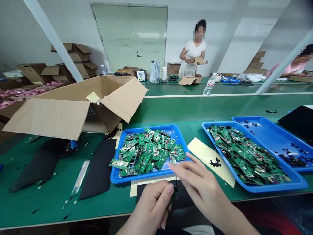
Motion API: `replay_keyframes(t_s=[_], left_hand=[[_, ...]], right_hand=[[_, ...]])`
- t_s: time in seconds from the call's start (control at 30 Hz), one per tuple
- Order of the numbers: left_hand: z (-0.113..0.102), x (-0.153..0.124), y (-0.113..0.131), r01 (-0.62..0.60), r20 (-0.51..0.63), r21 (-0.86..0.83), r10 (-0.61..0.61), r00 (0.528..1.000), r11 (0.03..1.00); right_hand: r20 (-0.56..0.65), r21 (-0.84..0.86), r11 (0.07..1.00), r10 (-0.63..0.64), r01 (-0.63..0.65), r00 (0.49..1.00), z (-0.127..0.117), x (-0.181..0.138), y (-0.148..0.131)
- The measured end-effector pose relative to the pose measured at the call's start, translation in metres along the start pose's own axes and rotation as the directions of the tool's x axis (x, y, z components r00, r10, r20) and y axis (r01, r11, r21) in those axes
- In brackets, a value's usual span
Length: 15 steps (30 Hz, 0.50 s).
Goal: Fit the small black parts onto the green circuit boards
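My left hand is closed around a small green circuit board, mostly hidden by the thumb and fingers. Just to its right, my right hand is held with its fingers stretched out, and I see nothing in it. Its fingertips reach over the near right corner of a blue tray. Loose green circuit boards are heaped in that tray, and one overhangs its left rim. Beside my right hand, small black parts lie on a cream paper sheet.
A second blue tray of circuit boards stands right, beside another blue tray with small black parts. An open cardboard box sits left, behind black sheets. A water bottle stands farther back. Across the bench, a person holds a carton.
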<state>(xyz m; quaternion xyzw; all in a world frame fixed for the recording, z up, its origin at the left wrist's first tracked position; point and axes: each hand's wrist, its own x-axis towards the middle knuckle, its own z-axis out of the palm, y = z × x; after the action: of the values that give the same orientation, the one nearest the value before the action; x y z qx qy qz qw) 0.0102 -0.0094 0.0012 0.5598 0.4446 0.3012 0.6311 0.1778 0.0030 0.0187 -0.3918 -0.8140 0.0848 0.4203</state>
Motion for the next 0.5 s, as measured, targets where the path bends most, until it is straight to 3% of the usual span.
replay_keyframes(t_s=[0.13,0.23,0.3,0.4,0.43,0.5], left_hand=[[0.004,-0.001,0.0,-0.033,-0.042,-0.049,0.031,0.999,0.998],[-0.001,-0.002,0.001,-0.179,-0.116,-0.006,0.177,0.977,0.984],[-0.007,-0.002,0.001,-0.312,-0.112,0.074,0.319,0.941,0.947],[-0.016,0.0,-0.001,-0.503,-0.048,0.241,0.527,0.848,0.83],[-0.018,0.001,-0.001,-0.557,-0.03,0.319,0.596,0.802,0.766],[-0.022,0.004,-0.001,-0.655,0.02,0.506,0.751,0.659,0.561]], right_hand=[[-0.082,0.135,0.968,0.224,-0.212,0.971,0.002,-0.008,0.006],[-0.123,0.367,0.853,0.44,-0.371,0.89,0.005,-0.017,0.012],[-0.023,0.562,0.693,0.56,-0.452,0.828,0.007,-0.021,0.014],[0.238,0.79,0.337,0.601,-0.512,0.763,0.011,-0.026,0.013],[0.326,0.832,0.199,0.58,-0.518,0.746,0.013,-0.027,0.011],[0.49,0.84,-0.05,0.498,-0.541,0.715,0.016,-0.029,0.008]])
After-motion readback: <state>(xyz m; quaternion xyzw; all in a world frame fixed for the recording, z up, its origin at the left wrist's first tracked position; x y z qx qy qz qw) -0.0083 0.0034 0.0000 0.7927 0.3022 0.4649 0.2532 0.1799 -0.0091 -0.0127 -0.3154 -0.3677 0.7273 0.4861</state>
